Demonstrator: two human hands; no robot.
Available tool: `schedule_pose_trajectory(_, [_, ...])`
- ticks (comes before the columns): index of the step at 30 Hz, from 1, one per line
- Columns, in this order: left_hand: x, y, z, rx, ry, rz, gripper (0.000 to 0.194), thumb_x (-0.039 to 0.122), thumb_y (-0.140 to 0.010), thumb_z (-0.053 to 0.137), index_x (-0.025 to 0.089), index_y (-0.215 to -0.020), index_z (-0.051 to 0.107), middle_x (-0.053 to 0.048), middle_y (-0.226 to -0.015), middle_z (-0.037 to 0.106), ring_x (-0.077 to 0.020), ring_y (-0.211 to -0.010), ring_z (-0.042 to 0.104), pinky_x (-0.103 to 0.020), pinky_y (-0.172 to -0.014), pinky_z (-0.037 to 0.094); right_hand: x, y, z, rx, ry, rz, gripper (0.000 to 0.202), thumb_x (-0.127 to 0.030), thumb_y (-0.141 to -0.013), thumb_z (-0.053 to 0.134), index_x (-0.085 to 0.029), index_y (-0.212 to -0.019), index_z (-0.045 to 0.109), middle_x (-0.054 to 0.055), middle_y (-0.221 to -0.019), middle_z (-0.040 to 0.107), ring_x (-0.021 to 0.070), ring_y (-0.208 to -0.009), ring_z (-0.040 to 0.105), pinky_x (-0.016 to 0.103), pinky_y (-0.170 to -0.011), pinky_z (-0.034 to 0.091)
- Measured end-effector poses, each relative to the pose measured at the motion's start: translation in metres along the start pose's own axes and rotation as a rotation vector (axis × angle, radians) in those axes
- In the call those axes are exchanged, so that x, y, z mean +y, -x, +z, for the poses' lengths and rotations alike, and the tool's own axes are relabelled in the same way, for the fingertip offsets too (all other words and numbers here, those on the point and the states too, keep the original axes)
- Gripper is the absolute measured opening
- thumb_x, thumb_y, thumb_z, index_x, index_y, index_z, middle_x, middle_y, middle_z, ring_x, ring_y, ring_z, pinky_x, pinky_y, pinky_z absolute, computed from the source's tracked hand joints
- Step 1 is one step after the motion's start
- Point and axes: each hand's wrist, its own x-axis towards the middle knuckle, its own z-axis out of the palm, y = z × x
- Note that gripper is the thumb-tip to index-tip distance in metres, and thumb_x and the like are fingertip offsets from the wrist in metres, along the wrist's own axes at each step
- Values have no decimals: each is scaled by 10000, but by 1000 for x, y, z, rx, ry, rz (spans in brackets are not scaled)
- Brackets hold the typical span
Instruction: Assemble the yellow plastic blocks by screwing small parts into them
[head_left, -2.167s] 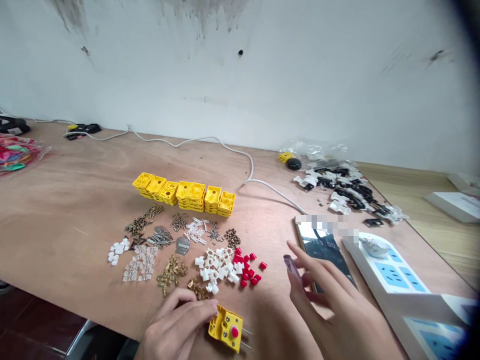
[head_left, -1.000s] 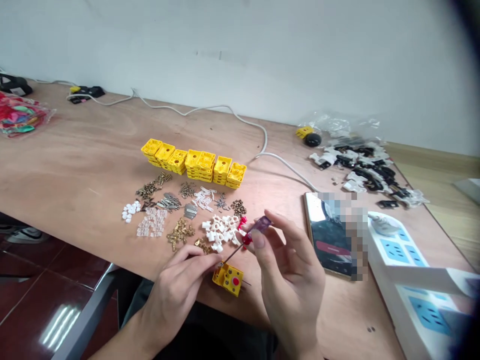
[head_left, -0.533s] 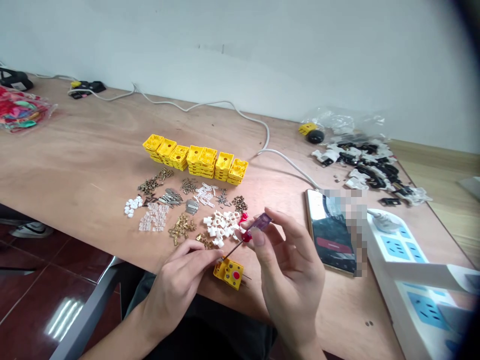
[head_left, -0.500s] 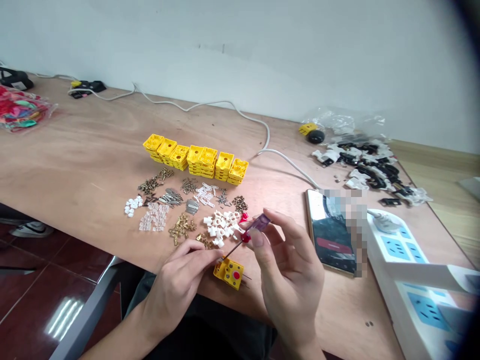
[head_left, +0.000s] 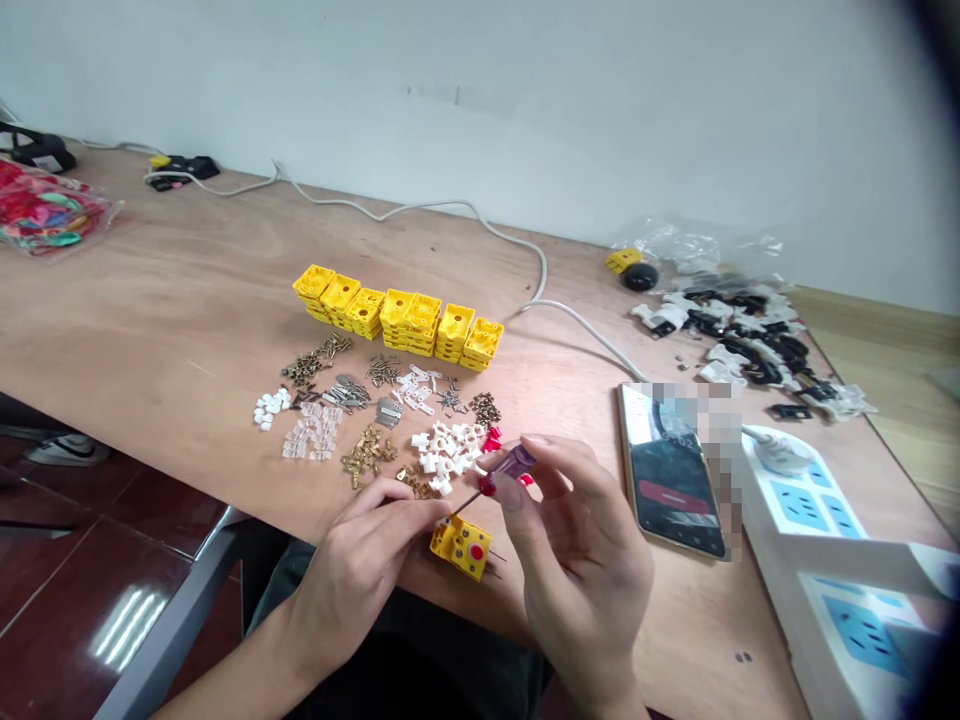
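My left hand [head_left: 360, 553] is pinching the presumably light, stiff yellow housing [head_left: 460, 549] at its corner, my right hand [head_left: 589, 565] pinching the screwdriver [head_left: 513, 461] above it.

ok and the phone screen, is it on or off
On: the phone lies face up beyond the right hand, its screen showing a red bar with pale digits above. Pixelation hides its right edge.
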Motion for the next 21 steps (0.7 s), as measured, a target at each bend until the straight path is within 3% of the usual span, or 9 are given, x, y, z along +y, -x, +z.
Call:
schedule_pose_trajectory(4, [2, -2, -1, -10, -6, -20, 278, 82, -1048, 484, 160, -1258, 648, -59, -983, 683, -158, -955, 619, -236, -800, 590, -2, 3, -6, -125, 7, -62, 494, 24, -904, 609, -305, -1271, 640, 44, -1182, 691, 202, -1088, 697, 379, -874, 668])
schedule_pose_trajectory(7, [3, -1, -2, -22, -12, -26, 261, 102, -1054, 479, 168, -1237, 654, -60, -986, 690, -165, -960, 624, -250, -806, 589, -6, 4, -8, -214, 21, -131, 558, 71, -871, 624, -296, -1292, 623, 34, -1156, 726, 200, -1076, 708, 392, -886, 661])
schedule_pose_trajectory(14, [8, -7, -7, -44, 1, -18, 197, 171, -1062, 513, 186, -1191, 662, -30, -938, 706, -155, -883, 628, -246, -786, 568, -7, 6, -9, -196, 71, -192, 548, 39, -855, 694, -320, -1265, 641, 22, -1099, 714, 172, -988, 726, 317, -768, 674])
schedule_pose_trajectory(21, [11, -6, -11, -57, 109, -105, 160, 238, -1031, 594, 188, -1156, 681, -36, -976, 715, -150, -918, 668, -225, -801, 563, -5, 10, -18, -244, 27, -143, 590, 92, -877, 596, -305, -1313, 613, 12, -1187, 732, 183, -1114, 708, 357, -919, 649])
